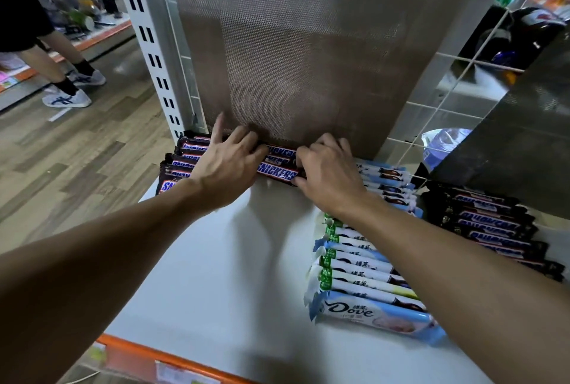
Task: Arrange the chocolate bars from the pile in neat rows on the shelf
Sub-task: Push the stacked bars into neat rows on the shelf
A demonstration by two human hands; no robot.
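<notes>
Closest to the camera is the orange lip along the front of the shelf, with a couple of blurry price tags on it. The shelf top is plain white, and both forearms stretch across it toward the back.

On the right side there's a row of Dove bars in white and blue wrappers, lying side by side and running from near the front edge toward the back. The right forearm crosses over them. Just right of those sits a second Snickers row, lined up the same way with the logos upside down from here.

At the back left are the Snickers bars being handled. They're packed edge to edge, starting at the shelf's left corner. The left hand lies on top of them, thumb sticking out, fingers bent over the far bars by the back panel. The right hand is curled at the right-hand ends of the same bars, thumb on the end of the front one, so both hands have hold of that row.

Behind that stands a brownish mesh panel, with a white slotted upright on its left and a white wire grid on its right. Far left, another person's legs in white sneakers stand on the wood-look floor.
</notes>
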